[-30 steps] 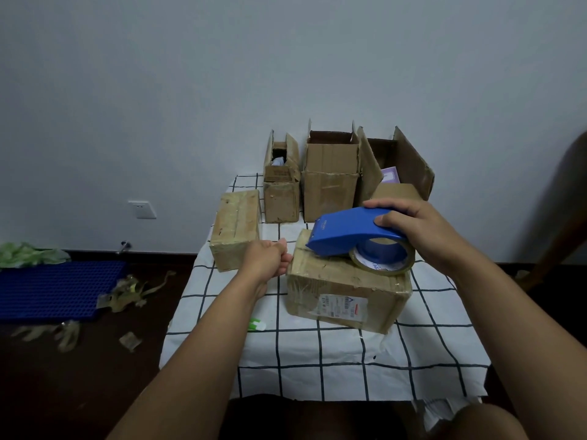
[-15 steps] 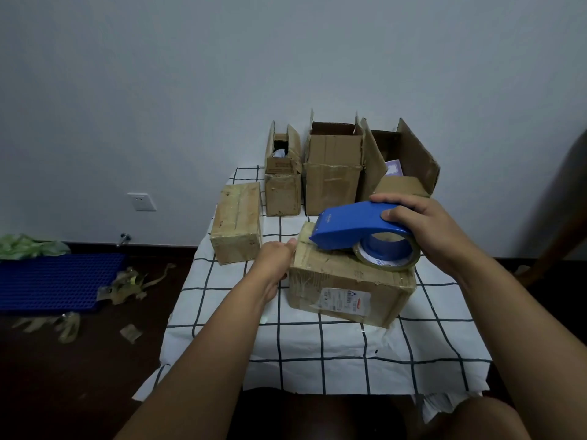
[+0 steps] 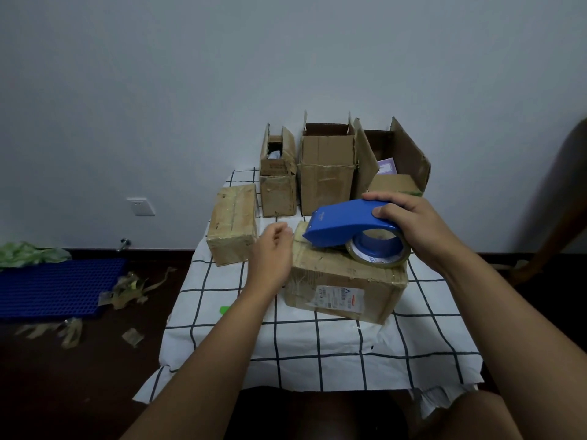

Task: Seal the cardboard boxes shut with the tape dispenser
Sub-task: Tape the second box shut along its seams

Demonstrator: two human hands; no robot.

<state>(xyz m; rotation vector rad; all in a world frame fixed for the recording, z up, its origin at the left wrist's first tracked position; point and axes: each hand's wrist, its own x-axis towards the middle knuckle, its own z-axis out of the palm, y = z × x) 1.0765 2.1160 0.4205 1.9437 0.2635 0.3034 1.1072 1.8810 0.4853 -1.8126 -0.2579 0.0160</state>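
A closed cardboard box (image 3: 343, 281) with a shipping label on its front lies on the checked tablecloth (image 3: 317, 344). My right hand (image 3: 413, 227) grips the blue tape dispenser (image 3: 346, 222) from above; its tape roll rests on the box top and its nose points left. My left hand (image 3: 273, 252) hovers at the box's left edge with its fingers curled; nothing shows between them. A second closed box (image 3: 233, 223) lies to the left.
Three boxes stand with flaps up at the back of the table: a narrow one (image 3: 278, 179), a taller one (image 3: 327, 173) and a wide one (image 3: 397, 160). Tape scraps (image 3: 133, 287) and a blue mat (image 3: 54, 287) lie on the dark floor at left.
The dispenser and my right hand have tilted slightly on the box top. My left hand has drawn a little away from the box's left corner. The camera has tilted down.
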